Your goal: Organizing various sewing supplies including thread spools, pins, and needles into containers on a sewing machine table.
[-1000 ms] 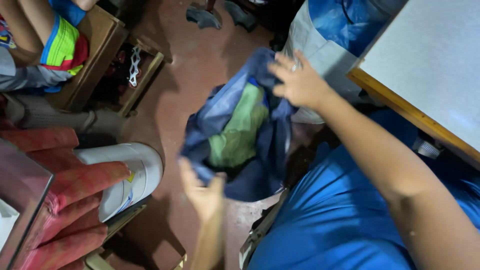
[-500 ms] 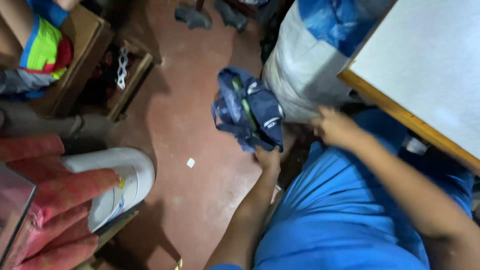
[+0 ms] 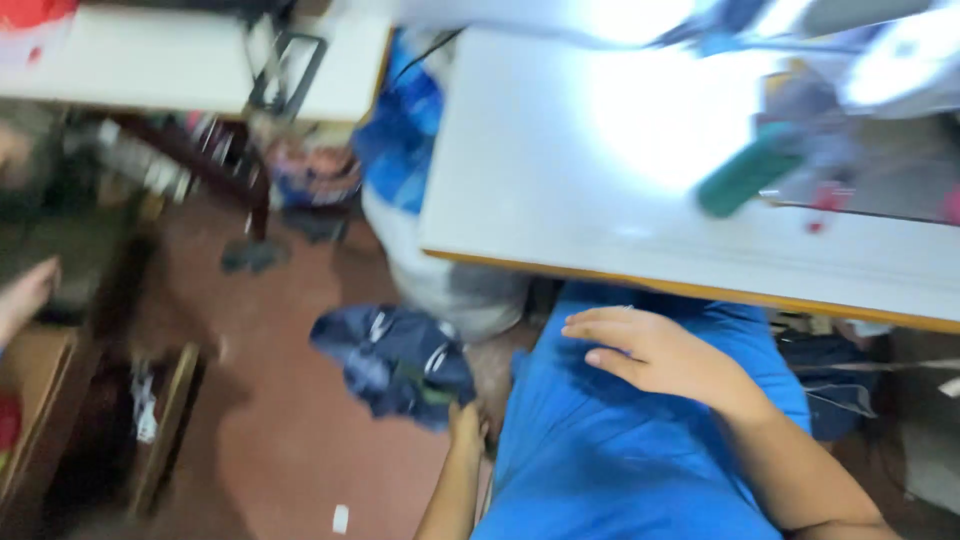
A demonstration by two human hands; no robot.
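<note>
The person sits at a white-topped work table with a yellow-brown edge (image 3: 640, 255), dressed in bright blue cloth that fills the lower middle of the view. Their left hand (image 3: 466, 425) hangs down beside the left thigh with its fingers closed on a crumpled bundle of dark navy fabric with pale stripes and a patch of green inside (image 3: 395, 362). The bundle is held up off the reddish-brown floor (image 3: 290, 450), just to the left of the lap and below the table's near corner. The right hand (image 3: 645, 352) lies flat on the blue-clad lap, palm down, fingers stretched out and a little apart, holding nothing; it sits just under the table edge.

Behind the bundle, a bulging white sack with blue cloth spilling from its top (image 3: 440, 270) stands against the table's left side. On the far part of the tabletop lies a green tube-shaped object (image 3: 750, 172), blurred, next to a pale machine body whose details I cannot make out. To the left a second white table on dark legs (image 3: 190, 65) stands well apart, and a low wooden crate (image 3: 160, 430) sits on the floor by the left edge. The whole view is smeared by motion, so small things stay unclear.
</note>
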